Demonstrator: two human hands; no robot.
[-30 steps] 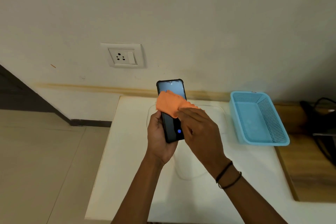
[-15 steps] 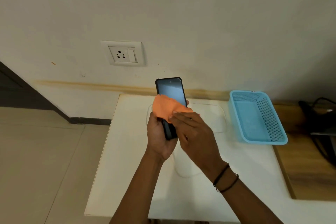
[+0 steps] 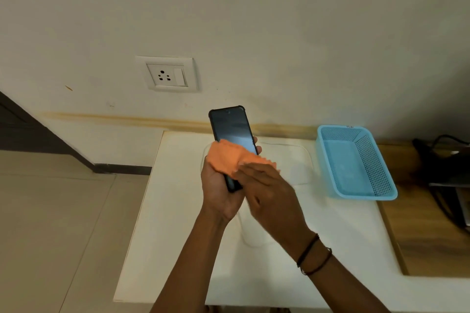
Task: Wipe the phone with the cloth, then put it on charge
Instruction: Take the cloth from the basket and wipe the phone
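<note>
A black phone point(image 3: 232, 127) in a dark case stands tilted above the white table point(image 3: 173, 211), screen towards me. My left hand point(image 3: 218, 193) grips its lower half from the left, fingertips showing at the right edge. An orange cloth point(image 3: 229, 159) lies across the screen's middle. My right hand point(image 3: 267, 190) presses the cloth against the phone with flat fingers. A thin white cable point(image 3: 287, 146) lies in a loop on the table under the hands. A white wall socket point(image 3: 167, 76) with a switch sits on the wall above left.
A light blue plastic basket point(image 3: 356, 162) stands at the table's back right. Right of it is a wooden surface point(image 3: 427, 231) with black cables and a dark device point(image 3: 442, 160). Tiled floor lies to the left.
The cloth and my right hand have slid down the screen from its upper part to its middle. The phone has tilted a little, with more of the screen's top now uncovered.
</note>
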